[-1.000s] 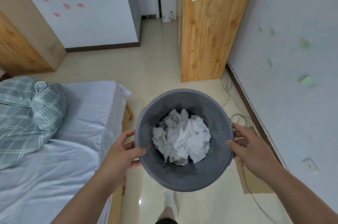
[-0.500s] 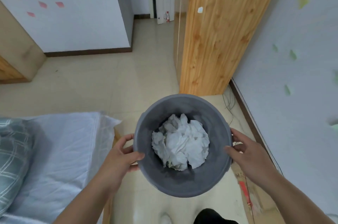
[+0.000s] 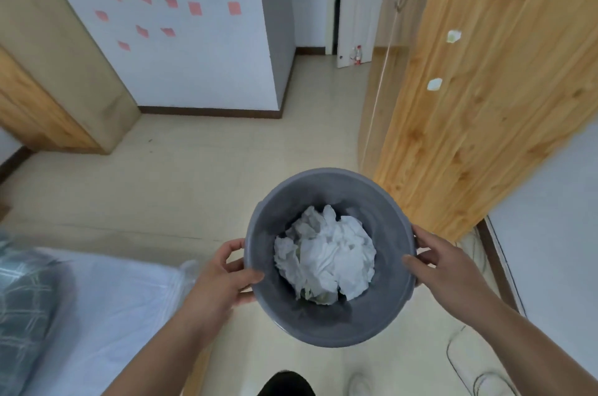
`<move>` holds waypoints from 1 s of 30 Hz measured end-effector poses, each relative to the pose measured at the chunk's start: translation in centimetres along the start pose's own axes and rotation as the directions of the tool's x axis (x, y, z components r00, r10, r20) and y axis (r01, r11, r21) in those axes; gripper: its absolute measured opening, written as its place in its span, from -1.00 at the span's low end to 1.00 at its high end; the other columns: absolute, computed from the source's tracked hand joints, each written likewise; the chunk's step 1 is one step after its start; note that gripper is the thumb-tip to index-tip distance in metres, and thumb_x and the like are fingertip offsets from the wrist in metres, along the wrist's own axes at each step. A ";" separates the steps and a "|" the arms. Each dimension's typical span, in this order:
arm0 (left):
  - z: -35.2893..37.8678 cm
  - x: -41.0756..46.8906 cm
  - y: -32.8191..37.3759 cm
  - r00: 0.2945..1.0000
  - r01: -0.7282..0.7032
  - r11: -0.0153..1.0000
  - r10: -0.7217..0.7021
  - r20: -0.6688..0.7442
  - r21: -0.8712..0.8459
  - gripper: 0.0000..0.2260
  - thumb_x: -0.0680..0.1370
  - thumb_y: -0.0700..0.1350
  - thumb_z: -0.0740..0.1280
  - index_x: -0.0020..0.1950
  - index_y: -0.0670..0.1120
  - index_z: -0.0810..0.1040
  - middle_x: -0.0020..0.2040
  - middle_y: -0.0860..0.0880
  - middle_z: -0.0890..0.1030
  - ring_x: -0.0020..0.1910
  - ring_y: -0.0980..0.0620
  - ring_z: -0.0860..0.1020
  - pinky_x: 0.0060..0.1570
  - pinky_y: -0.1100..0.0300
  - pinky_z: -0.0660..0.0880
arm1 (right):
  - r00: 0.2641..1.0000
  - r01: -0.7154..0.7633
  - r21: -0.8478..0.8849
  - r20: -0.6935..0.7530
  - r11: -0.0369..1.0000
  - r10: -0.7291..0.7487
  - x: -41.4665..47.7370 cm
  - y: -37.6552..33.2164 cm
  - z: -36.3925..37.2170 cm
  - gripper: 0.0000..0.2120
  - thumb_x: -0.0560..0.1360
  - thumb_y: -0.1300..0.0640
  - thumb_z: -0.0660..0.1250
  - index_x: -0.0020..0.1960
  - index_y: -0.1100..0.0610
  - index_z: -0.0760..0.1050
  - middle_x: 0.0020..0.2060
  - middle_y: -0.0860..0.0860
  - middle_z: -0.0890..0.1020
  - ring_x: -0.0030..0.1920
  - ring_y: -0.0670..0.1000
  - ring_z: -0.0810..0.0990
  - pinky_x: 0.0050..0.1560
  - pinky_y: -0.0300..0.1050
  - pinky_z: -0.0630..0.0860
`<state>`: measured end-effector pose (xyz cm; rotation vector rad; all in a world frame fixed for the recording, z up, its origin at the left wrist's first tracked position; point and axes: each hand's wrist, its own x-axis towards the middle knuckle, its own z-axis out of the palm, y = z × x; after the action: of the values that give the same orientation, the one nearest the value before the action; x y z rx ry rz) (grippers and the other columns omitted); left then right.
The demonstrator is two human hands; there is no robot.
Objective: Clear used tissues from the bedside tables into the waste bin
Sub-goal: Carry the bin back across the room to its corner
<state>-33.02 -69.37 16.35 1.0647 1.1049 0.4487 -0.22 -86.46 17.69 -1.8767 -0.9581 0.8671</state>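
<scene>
Pale tile floor (image 3: 194, 188), bedroom, seen from above. Left of the waste bin (image 3: 326, 331): corner of a bed (image 3: 106, 295) with a checked pillow (image 3: 22, 314). Left hand (image 3: 223, 279) grasps the bin's left rim, thumb hooked inside, fingers curled round the outer wall. Inside the bin, a heap of crumpled white tissues (image 3: 326, 256) fills the bottom. Right hand (image 3: 443, 269) grasps the bin's right rim the same way. Right of and beyond the bin: a pine wardrobe (image 3: 485, 111); below and right of the bin, a loose cable (image 3: 453, 347) on the floor. No bedside table in view. Judgement: the carrying step, with the bin lifted and either heading for another table or going back to its place. Next move calls for a level two-handed carry, stepping clear of the cable.
</scene>
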 end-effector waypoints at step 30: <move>-24.8 54.8 31.0 0.964 0.015 0.998 -0.030 -0.265 -0.061 -0.50 0.40 -0.33 0.49 0.29 0.02 0.60 0.11 -0.14 0.79 -0.02 -0.16 0.78 -0.15 0.06 0.70 | 0.979 0.054 0.086 0.192 0.995 -0.069 69.2 -19.7 19.4 -0.45 0.54 0.24 0.45 0.35 -0.32 0.54 -0.04 -0.20 0.71 -0.23 0.00 0.73 -0.24 -0.11 0.70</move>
<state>-25.46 -2.13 14.55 0.9579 1.3318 0.6153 10.47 -12.83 13.56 -1.7077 -1.0775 1.0510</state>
